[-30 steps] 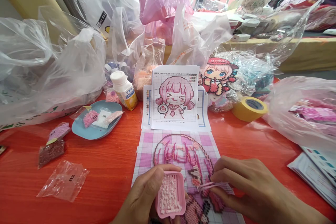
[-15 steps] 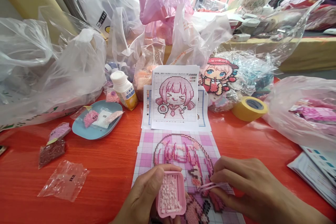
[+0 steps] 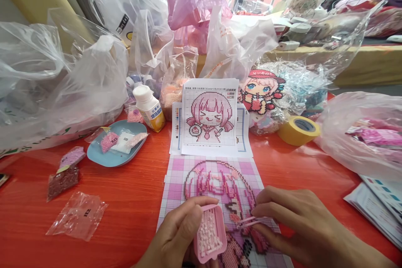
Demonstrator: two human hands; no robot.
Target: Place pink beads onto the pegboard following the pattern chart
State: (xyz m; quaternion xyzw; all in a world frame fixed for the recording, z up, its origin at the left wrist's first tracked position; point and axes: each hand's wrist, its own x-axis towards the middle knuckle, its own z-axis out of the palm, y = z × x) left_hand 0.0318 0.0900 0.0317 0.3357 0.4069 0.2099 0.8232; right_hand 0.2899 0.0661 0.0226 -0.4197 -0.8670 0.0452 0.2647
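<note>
Gripped in my left hand (image 3: 184, 226) is a small pink tray (image 3: 224, 230) of pale pink beads (image 3: 207, 234), tilted a little and held above the near part of a pegboard (image 3: 176, 180). My right hand (image 3: 289, 217) pinches pink tweezers (image 3: 248, 221), their tips low over the board just right of the tray. Whether a bead sits in the tips is too small to tell. Pink, dark and peach beads form a partly filled bead picture (image 3: 220, 176) on the board. Behind it a printed pattern sheet (image 3: 209, 117) of a pink-haired figure stands propped up.
On the left are a blue plate (image 3: 94, 157) with bead packets, more bead packets (image 3: 64, 182) and a plastic bag (image 3: 78, 215). A white bottle (image 3: 147, 106) stands behind. Yellow tape (image 3: 298, 130), a finished bead figure (image 3: 260, 92) and papers (image 3: 377, 205) lie right.
The tray in my left hand has shifted slightly right and tilted more, with the beads slanting in it. My right hand and the tweezers have hardly moved.
</note>
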